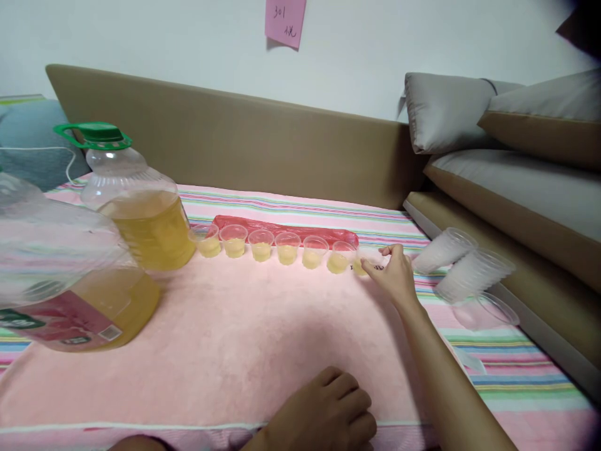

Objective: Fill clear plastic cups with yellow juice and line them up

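Note:
My right hand (393,272) reaches to the right end of a row of small clear plastic cups, with thumb and fingers around the last plastic cup (361,265), which holds some pale yellow liquid. Beside it stands another cup (338,263), and several more run leftward, each with a little of the same liquid. My left hand (326,410) rests low in front, over the near edge of the pink cloth (225,351). Its fingers are curled in and no object shows in them; the palm side is hidden.
At left stand two large clear jugs of yellow liquid, one with a green cap (101,131), the nearer with a pink label (79,319). Behind the cups lies a red plastic wrapper (282,232). Stacked plastic cups (474,275) lie at right, beside cushions (516,181).

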Demonstrator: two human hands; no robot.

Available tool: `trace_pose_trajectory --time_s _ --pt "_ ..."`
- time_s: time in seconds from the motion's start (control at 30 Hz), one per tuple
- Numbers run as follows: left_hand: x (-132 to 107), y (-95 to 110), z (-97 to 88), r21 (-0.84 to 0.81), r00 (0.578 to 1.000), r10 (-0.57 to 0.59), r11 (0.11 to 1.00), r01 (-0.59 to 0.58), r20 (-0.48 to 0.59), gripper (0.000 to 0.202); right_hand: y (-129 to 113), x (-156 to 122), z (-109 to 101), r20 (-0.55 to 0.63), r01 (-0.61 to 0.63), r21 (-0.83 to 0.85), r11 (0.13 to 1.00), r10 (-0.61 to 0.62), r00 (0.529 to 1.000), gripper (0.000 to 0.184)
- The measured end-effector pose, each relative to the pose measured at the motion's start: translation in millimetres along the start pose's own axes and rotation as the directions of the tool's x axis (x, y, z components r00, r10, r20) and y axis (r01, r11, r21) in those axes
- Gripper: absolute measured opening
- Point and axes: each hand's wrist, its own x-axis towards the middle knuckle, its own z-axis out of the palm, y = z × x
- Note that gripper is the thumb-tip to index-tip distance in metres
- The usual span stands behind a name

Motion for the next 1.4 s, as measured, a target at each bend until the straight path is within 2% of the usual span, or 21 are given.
trace_pose_trajectory --time_s 0.37,0.87,1.13,1.27,1.4 --pt "1 1 -2.1 0.006 1.000 -0.003 1.000 0.002 0.029 0.036 1 1 3 -0.011 -0.019 0.033 0.999 0.020 1.000 0.055" --pt "1 2 -2.5 -0.007 0.997 -0.008 1.000 0.008 0.075 0.030 -4 -3 -4 0.024 -0.053 0.010 0.999 0.053 0.998 0.058" --pt "0 3 -0.5 0.003 0.999 -0.010 1.000 0.010 0.032 0.032 -4 -2 -6 0.005 -0.039 0.060 0.997 0.038 0.999 0.060" --pt "-1 3 -1.0 -0.004 0.999 -0.011 1.000 0.011 0.032 0.030 -7 1 -21 -0.063 -0.048 0.108 0.993 0.055 0.997 0.065" --pt "0 3 -5.6 -0.027 1.000 0.002 1.000 -0.003 -0.011 0.025 -13 -10 -53 -0.216 -0.078 0.171 0.982 0.115 0.970 0.059"
